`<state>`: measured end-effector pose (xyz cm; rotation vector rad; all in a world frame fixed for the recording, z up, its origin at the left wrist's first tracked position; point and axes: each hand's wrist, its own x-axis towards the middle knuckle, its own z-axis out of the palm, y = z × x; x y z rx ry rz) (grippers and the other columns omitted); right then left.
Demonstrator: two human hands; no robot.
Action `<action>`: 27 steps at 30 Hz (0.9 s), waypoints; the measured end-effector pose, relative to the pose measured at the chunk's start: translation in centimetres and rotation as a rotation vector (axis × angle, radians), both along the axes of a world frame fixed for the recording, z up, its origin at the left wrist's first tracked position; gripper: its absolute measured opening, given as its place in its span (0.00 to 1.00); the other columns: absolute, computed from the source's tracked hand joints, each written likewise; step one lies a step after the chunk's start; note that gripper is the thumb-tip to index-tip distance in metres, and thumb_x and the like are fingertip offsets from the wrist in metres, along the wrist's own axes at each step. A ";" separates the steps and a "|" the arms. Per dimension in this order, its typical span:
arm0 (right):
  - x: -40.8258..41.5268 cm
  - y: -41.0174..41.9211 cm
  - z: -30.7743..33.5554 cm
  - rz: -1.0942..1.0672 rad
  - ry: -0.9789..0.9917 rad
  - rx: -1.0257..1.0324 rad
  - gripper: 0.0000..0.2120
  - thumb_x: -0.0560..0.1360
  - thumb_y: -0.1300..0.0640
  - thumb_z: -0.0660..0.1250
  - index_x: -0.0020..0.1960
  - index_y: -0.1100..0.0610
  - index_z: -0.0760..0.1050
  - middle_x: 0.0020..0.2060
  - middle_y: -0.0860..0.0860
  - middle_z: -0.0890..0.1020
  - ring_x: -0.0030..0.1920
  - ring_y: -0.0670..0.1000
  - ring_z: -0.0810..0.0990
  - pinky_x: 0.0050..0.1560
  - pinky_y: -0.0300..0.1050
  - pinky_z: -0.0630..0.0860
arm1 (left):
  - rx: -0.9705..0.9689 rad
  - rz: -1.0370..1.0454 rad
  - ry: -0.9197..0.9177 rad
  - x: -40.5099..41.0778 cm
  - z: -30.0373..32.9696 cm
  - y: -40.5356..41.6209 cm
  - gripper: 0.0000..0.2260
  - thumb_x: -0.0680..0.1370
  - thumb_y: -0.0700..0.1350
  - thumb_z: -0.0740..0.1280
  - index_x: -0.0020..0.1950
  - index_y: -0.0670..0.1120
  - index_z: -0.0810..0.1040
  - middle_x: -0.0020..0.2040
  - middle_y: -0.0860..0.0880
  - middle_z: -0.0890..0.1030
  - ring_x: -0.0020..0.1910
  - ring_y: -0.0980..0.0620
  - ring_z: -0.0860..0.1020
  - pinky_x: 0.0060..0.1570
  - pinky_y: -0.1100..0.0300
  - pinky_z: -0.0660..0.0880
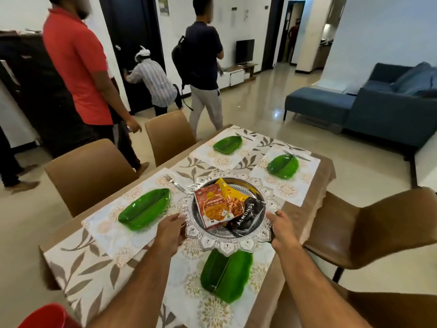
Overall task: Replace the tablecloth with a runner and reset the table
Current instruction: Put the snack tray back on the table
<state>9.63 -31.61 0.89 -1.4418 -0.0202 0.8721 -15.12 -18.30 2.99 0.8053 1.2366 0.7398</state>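
Red object [45,316], nearest, unidentifiable. Left hand [169,233] and right hand [282,229] grip opposite rims of silver tray [236,245] carrying snack packets [220,204] above runner-covered surface [78,263].

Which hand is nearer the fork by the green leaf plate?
Left. The left hand grips the silver tray's rim just below the fork; the right hand holds the opposite rim, farther away.
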 end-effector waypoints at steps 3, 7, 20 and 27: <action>2.6 3.1 0.1 -0.036 0.035 -0.007 0.15 0.78 0.63 0.66 0.63 0.53 0.67 0.56 0.61 0.79 0.58 0.63 0.78 0.59 0.64 0.75 | -0.006 -0.007 0.005 3.3 -0.1 2.6 0.11 0.80 0.36 0.65 0.63 0.40 0.73 0.43 0.42 0.80 0.37 0.48 0.78 0.34 0.55 0.79; 7.0 8.7 -0.6 -0.070 0.031 0.004 0.11 0.78 0.62 0.66 0.59 0.57 0.70 0.49 0.59 0.79 0.49 0.58 0.78 0.49 0.53 0.76 | 0.045 -0.012 0.041 8.4 -0.3 6.9 0.10 0.80 0.33 0.64 0.61 0.37 0.74 0.36 0.44 0.75 0.33 0.50 0.74 0.25 0.62 0.78; 17.1 22.0 -8.8 -0.056 0.063 -0.079 0.14 0.75 0.58 0.70 0.58 0.52 0.71 0.55 0.61 0.80 0.56 0.62 0.79 0.58 0.65 0.77 | 0.031 0.031 0.062 17.8 -5.2 17.7 0.17 0.79 0.28 0.61 0.66 0.40 0.73 0.44 0.39 0.80 0.36 0.46 0.77 0.41 0.54 0.77; 17.1 22.2 -7.4 -0.074 0.036 -0.073 0.11 0.79 0.62 0.65 0.60 0.55 0.67 0.48 0.57 0.76 0.49 0.56 0.75 0.50 0.53 0.74 | 0.069 0.014 0.087 19.0 -7.2 19.6 0.18 0.79 0.30 0.62 0.69 0.41 0.74 0.51 0.40 0.82 0.36 0.50 0.80 0.37 0.58 0.79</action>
